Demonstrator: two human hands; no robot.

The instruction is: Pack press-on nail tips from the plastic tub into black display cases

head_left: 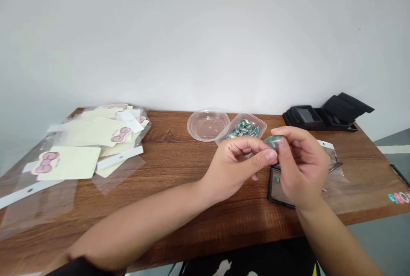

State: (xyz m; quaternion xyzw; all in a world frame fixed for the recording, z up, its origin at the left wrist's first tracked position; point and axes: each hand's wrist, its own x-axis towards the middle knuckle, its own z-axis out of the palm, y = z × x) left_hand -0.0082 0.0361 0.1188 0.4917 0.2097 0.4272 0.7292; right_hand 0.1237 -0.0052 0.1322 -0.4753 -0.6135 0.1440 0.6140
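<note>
My left hand point(238, 165) and my right hand point(299, 167) meet above the wooden table point(179, 190), both pinched on one small green oval stone point(273, 140). Just behind them a clear plastic tub point(242, 128) holds several similar green stones. Under my right hand lies a flat black-framed display case point(278, 188), partly hidden by the hand. The fingers of both hands are curled closed around the stone.
An empty clear round lid point(207, 125) lies left of the tub. Cream cards with pink bows in clear sleeves point(86, 143) are spread over the table's left side. Stacked black cases point(323, 116) stand at the back right. A clear bag point(333, 161) lies by my right hand.
</note>
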